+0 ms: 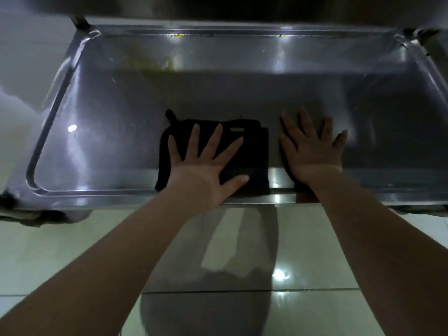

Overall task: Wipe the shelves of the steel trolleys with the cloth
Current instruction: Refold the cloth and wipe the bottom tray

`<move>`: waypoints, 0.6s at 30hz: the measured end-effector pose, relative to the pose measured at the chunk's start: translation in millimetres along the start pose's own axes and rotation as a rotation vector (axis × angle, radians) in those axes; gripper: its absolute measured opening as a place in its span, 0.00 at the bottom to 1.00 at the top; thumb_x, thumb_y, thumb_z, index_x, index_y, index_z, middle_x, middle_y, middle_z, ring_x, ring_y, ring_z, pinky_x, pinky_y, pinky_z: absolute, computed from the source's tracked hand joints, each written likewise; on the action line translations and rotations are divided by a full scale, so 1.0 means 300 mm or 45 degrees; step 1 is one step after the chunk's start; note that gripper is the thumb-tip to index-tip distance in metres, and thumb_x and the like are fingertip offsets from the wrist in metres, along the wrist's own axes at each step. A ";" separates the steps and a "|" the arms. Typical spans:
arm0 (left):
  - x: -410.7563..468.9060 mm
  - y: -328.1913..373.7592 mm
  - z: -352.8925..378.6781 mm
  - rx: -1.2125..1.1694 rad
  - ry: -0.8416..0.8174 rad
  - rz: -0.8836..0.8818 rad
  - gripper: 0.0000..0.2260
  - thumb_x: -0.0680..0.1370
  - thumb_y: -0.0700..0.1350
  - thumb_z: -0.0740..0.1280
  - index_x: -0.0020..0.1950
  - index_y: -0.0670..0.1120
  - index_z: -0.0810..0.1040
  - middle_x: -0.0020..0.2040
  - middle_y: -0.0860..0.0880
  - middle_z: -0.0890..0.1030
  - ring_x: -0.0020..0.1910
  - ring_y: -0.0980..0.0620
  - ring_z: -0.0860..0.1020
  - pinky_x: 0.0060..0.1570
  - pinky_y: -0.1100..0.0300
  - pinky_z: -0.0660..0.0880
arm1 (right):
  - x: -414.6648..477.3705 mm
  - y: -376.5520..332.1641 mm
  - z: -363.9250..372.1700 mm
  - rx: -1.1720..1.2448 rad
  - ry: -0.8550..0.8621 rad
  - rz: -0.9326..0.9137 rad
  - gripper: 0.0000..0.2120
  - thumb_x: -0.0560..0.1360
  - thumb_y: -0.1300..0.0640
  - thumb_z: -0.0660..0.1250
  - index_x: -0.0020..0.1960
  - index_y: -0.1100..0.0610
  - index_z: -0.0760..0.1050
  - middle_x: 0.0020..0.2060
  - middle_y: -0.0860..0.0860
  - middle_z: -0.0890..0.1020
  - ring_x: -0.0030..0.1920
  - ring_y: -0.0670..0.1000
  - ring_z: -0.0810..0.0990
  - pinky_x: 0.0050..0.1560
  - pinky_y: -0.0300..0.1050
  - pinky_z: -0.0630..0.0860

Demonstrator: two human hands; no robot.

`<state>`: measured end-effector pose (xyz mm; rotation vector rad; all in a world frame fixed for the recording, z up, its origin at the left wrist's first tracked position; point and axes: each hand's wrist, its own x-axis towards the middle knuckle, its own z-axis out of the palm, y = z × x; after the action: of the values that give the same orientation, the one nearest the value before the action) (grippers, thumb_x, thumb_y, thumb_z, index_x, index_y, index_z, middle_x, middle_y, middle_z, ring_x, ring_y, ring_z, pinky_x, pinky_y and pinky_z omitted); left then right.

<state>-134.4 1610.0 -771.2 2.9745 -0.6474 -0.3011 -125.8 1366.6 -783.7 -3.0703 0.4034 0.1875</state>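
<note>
A low steel trolley shelf with a raised rim fills the upper half of the head view. A folded black cloth lies near the shelf's front edge, slightly left of centre. My left hand lies flat on the cloth with its fingers spread, pressing it against the steel. My right hand rests flat on the bare shelf just right of the cloth, fingers straight and spread, holding nothing. A yellowish smear marks the back left of the shelf.
An upper shelf overhangs the top of the view. Trolley castors sit at the front left and front right corners. Glossy pale floor tiles spread below the shelf's front rim.
</note>
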 end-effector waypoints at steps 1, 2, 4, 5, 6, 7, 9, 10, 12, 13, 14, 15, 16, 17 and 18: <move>-0.060 -0.007 0.010 0.021 0.017 0.001 0.33 0.70 0.75 0.34 0.74 0.69 0.33 0.80 0.55 0.38 0.78 0.41 0.37 0.68 0.30 0.36 | 0.001 -0.001 0.001 0.002 0.002 -0.005 0.25 0.79 0.36 0.39 0.75 0.31 0.39 0.79 0.41 0.42 0.77 0.64 0.40 0.71 0.71 0.37; -0.088 -0.013 0.016 0.039 0.027 -0.003 0.32 0.71 0.75 0.34 0.74 0.69 0.33 0.80 0.55 0.39 0.78 0.40 0.38 0.68 0.30 0.36 | 0.001 0.000 0.003 0.007 0.002 -0.007 0.25 0.79 0.36 0.39 0.75 0.31 0.39 0.79 0.41 0.42 0.77 0.65 0.40 0.70 0.71 0.37; -0.059 -0.015 0.016 0.032 0.027 -0.025 0.32 0.70 0.75 0.34 0.73 0.70 0.34 0.80 0.55 0.38 0.78 0.40 0.37 0.67 0.29 0.35 | 0.001 0.004 0.006 0.020 0.007 -0.007 0.25 0.79 0.36 0.40 0.75 0.31 0.40 0.79 0.41 0.42 0.77 0.65 0.40 0.71 0.70 0.37; -0.017 -0.013 0.012 0.023 0.037 -0.037 0.32 0.70 0.75 0.35 0.73 0.70 0.34 0.80 0.56 0.38 0.77 0.41 0.37 0.67 0.29 0.34 | 0.002 0.004 0.008 0.021 0.015 -0.008 0.25 0.79 0.36 0.40 0.75 0.31 0.41 0.79 0.41 0.43 0.77 0.65 0.40 0.71 0.70 0.37; 0.037 -0.008 0.006 0.021 0.047 -0.044 0.32 0.71 0.75 0.36 0.73 0.71 0.35 0.80 0.56 0.37 0.77 0.41 0.36 0.67 0.29 0.34 | 0.001 0.004 0.011 0.020 0.026 -0.006 0.25 0.79 0.36 0.40 0.75 0.31 0.41 0.79 0.41 0.43 0.77 0.65 0.41 0.71 0.70 0.38; 0.100 -0.002 -0.001 0.019 0.056 -0.048 0.32 0.71 0.75 0.37 0.74 0.70 0.36 0.80 0.56 0.37 0.77 0.40 0.35 0.67 0.28 0.33 | -0.001 0.005 0.012 0.017 0.041 -0.004 0.25 0.79 0.36 0.40 0.75 0.31 0.42 0.79 0.41 0.44 0.77 0.65 0.41 0.71 0.70 0.39; 0.238 0.013 -0.022 0.004 0.071 -0.049 0.32 0.73 0.75 0.40 0.75 0.69 0.39 0.80 0.55 0.39 0.77 0.39 0.36 0.66 0.28 0.34 | -0.004 0.004 0.016 0.020 0.075 -0.008 0.25 0.80 0.37 0.42 0.76 0.32 0.44 0.79 0.42 0.46 0.77 0.65 0.43 0.71 0.70 0.40; 0.310 0.019 -0.039 0.002 0.075 -0.051 0.32 0.74 0.75 0.42 0.76 0.69 0.41 0.80 0.54 0.40 0.77 0.39 0.37 0.66 0.28 0.34 | -0.005 0.003 0.015 0.024 0.083 -0.010 0.25 0.80 0.37 0.43 0.76 0.32 0.44 0.79 0.42 0.46 0.77 0.65 0.43 0.71 0.70 0.40; 0.440 0.020 -0.079 -0.002 0.040 -0.057 0.32 0.74 0.76 0.44 0.76 0.69 0.43 0.80 0.55 0.41 0.78 0.40 0.37 0.67 0.27 0.35 | -0.003 0.003 0.010 0.028 0.075 -0.017 0.25 0.80 0.37 0.43 0.76 0.32 0.44 0.79 0.42 0.47 0.77 0.65 0.44 0.71 0.70 0.40; 0.494 0.016 -0.100 -0.016 0.007 -0.061 0.33 0.73 0.76 0.45 0.76 0.69 0.43 0.80 0.55 0.41 0.78 0.41 0.37 0.67 0.27 0.35 | 0.000 0.004 0.008 0.029 0.072 -0.018 0.25 0.80 0.37 0.43 0.76 0.32 0.44 0.79 0.42 0.47 0.77 0.65 0.44 0.71 0.70 0.40; 0.531 0.011 -0.115 -0.032 -0.022 -0.071 0.34 0.72 0.77 0.45 0.76 0.69 0.43 0.80 0.55 0.41 0.78 0.41 0.37 0.67 0.27 0.35 | 0.000 0.003 0.007 0.029 0.069 -0.016 0.25 0.80 0.37 0.43 0.76 0.32 0.44 0.79 0.42 0.47 0.77 0.64 0.44 0.71 0.70 0.40; 0.556 0.009 -0.123 -0.039 -0.037 -0.084 0.35 0.72 0.77 0.45 0.76 0.69 0.43 0.80 0.55 0.41 0.78 0.41 0.37 0.67 0.28 0.34 | 0.002 0.004 0.005 0.030 0.065 -0.011 0.25 0.80 0.37 0.43 0.76 0.32 0.44 0.79 0.42 0.47 0.77 0.64 0.43 0.71 0.70 0.39; 0.564 0.010 -0.123 -0.033 -0.041 -0.095 0.35 0.72 0.77 0.45 0.76 0.68 0.43 0.80 0.55 0.40 0.78 0.41 0.36 0.67 0.28 0.34 | 0.003 0.005 0.003 0.032 0.061 -0.003 0.25 0.80 0.37 0.43 0.76 0.32 0.44 0.79 0.42 0.47 0.77 0.64 0.43 0.71 0.70 0.39; 0.555 0.013 -0.120 -0.021 -0.041 -0.098 0.35 0.72 0.77 0.45 0.76 0.68 0.42 0.80 0.55 0.40 0.77 0.41 0.36 0.67 0.28 0.34 | 0.003 0.004 0.003 0.033 0.055 0.007 0.25 0.80 0.36 0.43 0.76 0.32 0.44 0.79 0.42 0.46 0.77 0.64 0.43 0.71 0.70 0.39; 0.531 0.018 -0.114 -0.011 -0.037 -0.089 0.35 0.72 0.77 0.44 0.77 0.68 0.42 0.80 0.54 0.40 0.77 0.40 0.37 0.67 0.28 0.34 | 0.003 0.003 0.002 0.033 0.050 0.015 0.25 0.80 0.36 0.42 0.76 0.32 0.43 0.79 0.42 0.46 0.77 0.64 0.42 0.71 0.70 0.38</move>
<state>12.4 1539.7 -764.9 2.9948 -0.5440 -0.3521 -125.2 1365.4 -784.4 -3.0513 0.4221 0.1215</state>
